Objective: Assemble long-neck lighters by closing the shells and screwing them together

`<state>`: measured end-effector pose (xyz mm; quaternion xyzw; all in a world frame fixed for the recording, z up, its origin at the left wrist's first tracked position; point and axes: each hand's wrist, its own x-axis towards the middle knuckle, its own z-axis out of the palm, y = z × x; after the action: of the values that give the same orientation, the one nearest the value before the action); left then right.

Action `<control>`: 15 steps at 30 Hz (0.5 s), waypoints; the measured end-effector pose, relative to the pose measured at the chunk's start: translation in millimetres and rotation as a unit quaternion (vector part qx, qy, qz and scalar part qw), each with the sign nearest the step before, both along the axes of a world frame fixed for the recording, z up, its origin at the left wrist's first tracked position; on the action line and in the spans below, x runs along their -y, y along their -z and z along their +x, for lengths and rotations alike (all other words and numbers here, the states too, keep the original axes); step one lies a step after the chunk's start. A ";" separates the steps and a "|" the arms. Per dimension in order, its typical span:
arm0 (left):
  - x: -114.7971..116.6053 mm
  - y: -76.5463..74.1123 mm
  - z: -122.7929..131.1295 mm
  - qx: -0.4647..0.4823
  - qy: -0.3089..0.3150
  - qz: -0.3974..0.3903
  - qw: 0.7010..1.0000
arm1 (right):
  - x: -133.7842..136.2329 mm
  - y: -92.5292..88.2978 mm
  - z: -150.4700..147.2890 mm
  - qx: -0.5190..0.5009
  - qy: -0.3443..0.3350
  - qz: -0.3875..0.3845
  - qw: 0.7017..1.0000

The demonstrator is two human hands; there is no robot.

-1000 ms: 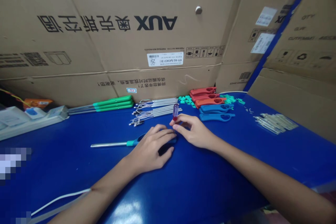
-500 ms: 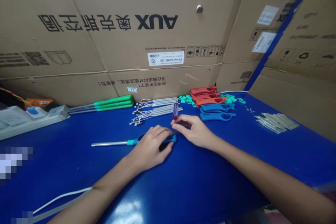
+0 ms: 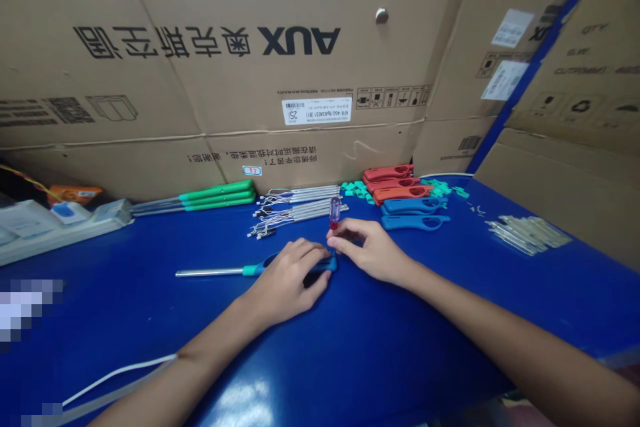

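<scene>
A blue long-necked lighter [image 3: 327, 266] lies flat on the blue table, its metal tube [image 3: 210, 273] pointing left past a teal collar [image 3: 249, 271]. My left hand [image 3: 290, 277] is closed over the lighter's handle and presses it to the table, hiding much of it. In my right hand [image 3: 367, 247], thumb and fingers pinch a small screwdriver [image 3: 335, 212] with a clear purple and red handle. The screwdriver stands upright, its tip at the handle's right end; the exact contact point is too small to make out.
Behind my hands lie metal tubes with wires [image 3: 315, 203], teal collars [image 3: 356, 189], red handles [image 3: 390, 173] and blue handles [image 3: 415, 221]. Green lighters [image 3: 217, 195] and a power strip [image 3: 65, 233] are at left, thin metal rods [image 3: 527, 233] at right. Cardboard [image 3: 225, 93] walls the back.
Both hands, the lighter and the screwdriver hold nearly the same places. The whole view has shifted only very slightly.
</scene>
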<state>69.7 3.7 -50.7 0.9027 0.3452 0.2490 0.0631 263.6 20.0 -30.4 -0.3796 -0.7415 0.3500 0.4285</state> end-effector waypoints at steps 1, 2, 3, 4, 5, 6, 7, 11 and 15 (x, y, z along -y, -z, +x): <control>0.2 -0.2 -0.1 0.000 0.001 0.001 1.000 | 0.3 -0.2 -0.1 -0.001 0.000 -0.001 1.000; 0.4 -0.3 -0.3 0.000 0.001 0.003 1.000 | 0.6 -0.4 -0.2 -0.001 0.000 -0.001 1.000; 0.5 -0.4 -0.3 0.000 0.001 0.006 1.000 | 0.9 -0.6 -0.4 -0.002 0.000 -0.001 1.000; 0.5 -0.5 -0.3 0.001 0.001 0.007 1.000 | 1.2 -0.7 -0.5 -0.003 0.000 0.000 1.000; 0.4 -0.6 -0.3 0.000 0.001 0.008 1.000 | 1.4 -0.8 -0.6 -0.003 0.001 0.000 1.000; 0.2 -0.6 -0.2 -0.001 0.002 0.007 1.000 | 1.5 -0.7 -0.8 -0.004 0.003 0.000 1.000; 0.0 -0.6 -0.1 -0.001 0.002 0.007 1.000 | 1.5 -0.6 -0.9 -0.004 0.004 0.001 1.000; -1.0 0.0 0.4 -0.002 0.003 0.006 1.000 | 0.7 1.1 -1.3 -0.010 0.008 0.002 1.000; -1.0 0.7 0.3 -0.006 0.000 0.003 1.000 | 0.0 2.9 -1.8 -0.013 0.008 0.002 1.000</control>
<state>70.0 4.7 -51.4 0.9044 0.3448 0.2444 0.0585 261.7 19.9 -33.3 -0.3798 -0.7335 0.3500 0.4419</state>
